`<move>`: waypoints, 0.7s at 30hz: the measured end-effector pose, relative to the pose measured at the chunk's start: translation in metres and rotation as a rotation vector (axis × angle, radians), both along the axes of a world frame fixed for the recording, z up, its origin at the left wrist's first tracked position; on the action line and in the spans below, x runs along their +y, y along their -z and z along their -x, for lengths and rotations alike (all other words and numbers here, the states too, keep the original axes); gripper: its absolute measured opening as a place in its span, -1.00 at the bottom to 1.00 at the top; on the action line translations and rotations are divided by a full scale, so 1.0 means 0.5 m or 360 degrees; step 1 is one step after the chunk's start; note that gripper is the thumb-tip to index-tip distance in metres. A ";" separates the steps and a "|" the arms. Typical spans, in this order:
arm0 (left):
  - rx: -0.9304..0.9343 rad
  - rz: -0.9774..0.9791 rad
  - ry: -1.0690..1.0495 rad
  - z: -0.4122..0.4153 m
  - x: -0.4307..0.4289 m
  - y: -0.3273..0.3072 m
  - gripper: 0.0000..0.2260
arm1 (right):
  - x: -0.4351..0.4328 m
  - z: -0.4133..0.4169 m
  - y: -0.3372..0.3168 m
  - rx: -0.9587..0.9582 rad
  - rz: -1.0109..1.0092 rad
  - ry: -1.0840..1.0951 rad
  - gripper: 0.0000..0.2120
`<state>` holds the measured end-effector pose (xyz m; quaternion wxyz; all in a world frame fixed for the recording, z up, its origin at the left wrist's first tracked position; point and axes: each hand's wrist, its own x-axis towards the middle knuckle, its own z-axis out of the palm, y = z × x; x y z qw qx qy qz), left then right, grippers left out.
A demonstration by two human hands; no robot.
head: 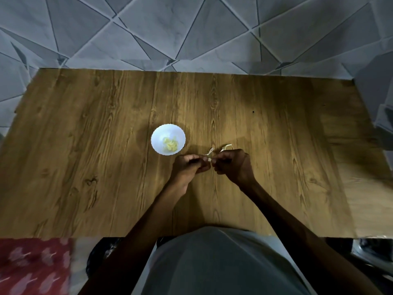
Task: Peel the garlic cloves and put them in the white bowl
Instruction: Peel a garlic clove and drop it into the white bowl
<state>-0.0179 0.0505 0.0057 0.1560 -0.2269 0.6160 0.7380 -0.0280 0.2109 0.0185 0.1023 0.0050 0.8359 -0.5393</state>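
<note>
A small white bowl [158,135] with a scalloped rim stands on the wooden table and holds several pale yellow peeled cloves [170,144]. Just right of it and nearer to me, my left hand [190,166] and my right hand [232,165] meet, fingers curled. Between their fingertips they pinch a small garlic clove [209,160], mostly hidden by the fingers. Scraps of papery garlic skin [225,147] lie on the table just beyond my hands.
The wooden table [106,167] spans most of the view, with a grey tiled floor beyond its far edge. A red patterned cloth [32,267] shows at the bottom left, below the near edge. My grey shirt fills the bottom centre.
</note>
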 end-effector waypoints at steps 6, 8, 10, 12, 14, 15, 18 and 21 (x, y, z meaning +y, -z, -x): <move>0.0036 -0.0015 0.0198 -0.005 -0.017 -0.018 -0.84 | 0.003 0.006 -0.004 0.0235 -0.0326 -0.0177 -0.90; 0.0047 0.0060 0.0241 -0.005 -0.022 -0.017 -0.85 | 0.001 0.007 -0.005 0.0299 -0.0411 -0.0213 -0.87; 0.0077 0.0158 0.0294 -0.005 -0.027 -0.017 -0.90 | -0.002 0.010 -0.006 0.0378 -0.0458 -0.0246 -0.80; 0.0152 0.0286 0.0352 -0.003 -0.034 -0.016 -0.88 | -0.006 0.010 -0.010 0.0398 -0.0463 -0.0283 -0.73; 0.0222 0.0373 0.0416 -0.003 -0.041 -0.017 -0.84 | -0.008 0.008 -0.007 0.0385 -0.0465 -0.0304 -0.74; 0.0252 0.0413 0.0453 -0.002 -0.043 -0.018 -0.84 | -0.009 0.007 -0.005 0.0366 -0.0474 -0.0317 -0.77; 0.0291 0.0452 0.0450 0.002 -0.045 -0.023 -0.87 | -0.013 0.004 0.001 0.0337 -0.0442 -0.0338 -0.80; 0.0228 0.0432 0.0407 0.001 -0.043 -0.032 -0.96 | -0.014 0.002 -0.008 0.0329 -0.0366 -0.0373 -0.86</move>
